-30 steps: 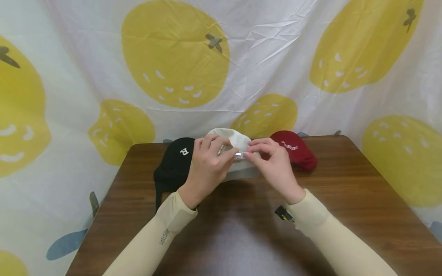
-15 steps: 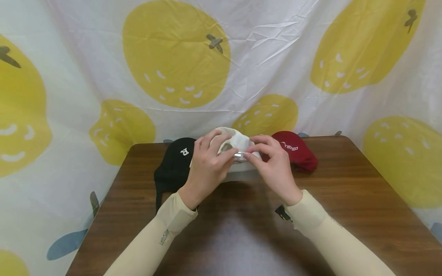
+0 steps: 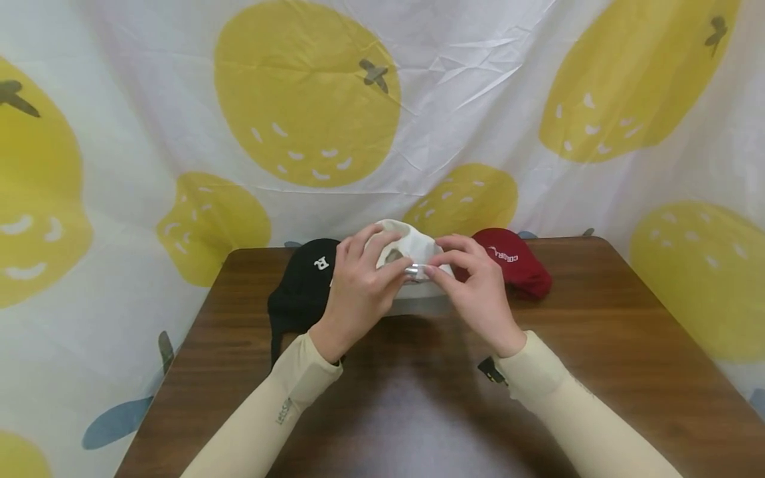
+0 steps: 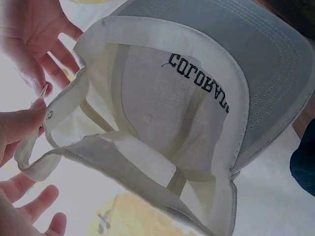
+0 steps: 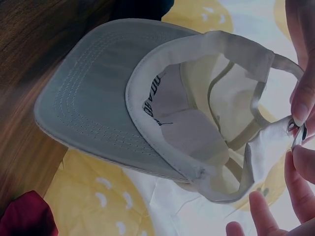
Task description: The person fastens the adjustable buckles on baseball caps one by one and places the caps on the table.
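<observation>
A white cap (image 3: 422,247) is held up above the table's far side, its opening and grey brim (image 5: 103,93) showing in the wrist views. Dark lettering that looks like "COLORA..." shows reversed inside its front. My left hand (image 3: 366,285) pinches the back strap (image 4: 37,164) between thumb and fingers. With thumb and forefinger, my right hand (image 3: 475,285) pinches the other end of the strap at a small metal buckle (image 3: 412,269). Fingertips partly cover the buckle, so whether the strap is threaded cannot be seen. The other fingers of both hands are spread around the cap's back.
On the brown wooden table (image 3: 597,345), a black cap (image 3: 305,285) with a white letter R lies left of the hands. A dark red cap (image 3: 516,262) lies at the right. Behind hangs a white curtain (image 3: 442,99) printed with yellow lemons.
The white cap has turned slightly, and the gap at its back shows more clearly. My right fingers have shifted a little; both hands stay at the strap and buckle.
</observation>
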A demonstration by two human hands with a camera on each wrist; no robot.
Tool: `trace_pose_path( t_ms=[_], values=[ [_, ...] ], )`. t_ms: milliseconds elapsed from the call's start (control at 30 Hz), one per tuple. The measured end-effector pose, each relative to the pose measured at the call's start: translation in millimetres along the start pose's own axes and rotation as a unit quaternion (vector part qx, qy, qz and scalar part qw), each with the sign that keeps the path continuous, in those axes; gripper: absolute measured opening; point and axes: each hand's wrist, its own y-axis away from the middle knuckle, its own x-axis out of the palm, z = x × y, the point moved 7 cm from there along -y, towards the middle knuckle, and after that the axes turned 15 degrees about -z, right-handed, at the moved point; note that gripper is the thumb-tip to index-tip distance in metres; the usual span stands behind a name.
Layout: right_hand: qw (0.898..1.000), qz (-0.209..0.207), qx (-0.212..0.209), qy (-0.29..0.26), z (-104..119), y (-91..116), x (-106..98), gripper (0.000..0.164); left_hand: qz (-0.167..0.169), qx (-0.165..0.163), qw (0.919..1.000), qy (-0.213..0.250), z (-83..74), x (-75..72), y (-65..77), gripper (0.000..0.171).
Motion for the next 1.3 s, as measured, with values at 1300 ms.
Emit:
trace_pose_path(
  t_ms=[1300],
  values=[
    [1.0, -0.008, 0.0, 0.018, -3.7, 1.6, -3.4, 0.009, 0.025, -0.014, 0.9995, -0.011, 2.7, -1.7, 6.6, 0.015]
  ],
)
